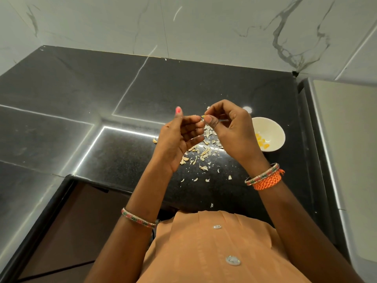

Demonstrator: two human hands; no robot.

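Both hands – left hand, right hand – pinching garlic clove between fingertips

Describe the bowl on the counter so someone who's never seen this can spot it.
Start at the black stone counter and go to its right side, just past the right hand, which pinches a small pale clove. There sits a small round white bowl holding a few yellow pieces. It is the only dish there; its neighbours are loose pale peel scraps.
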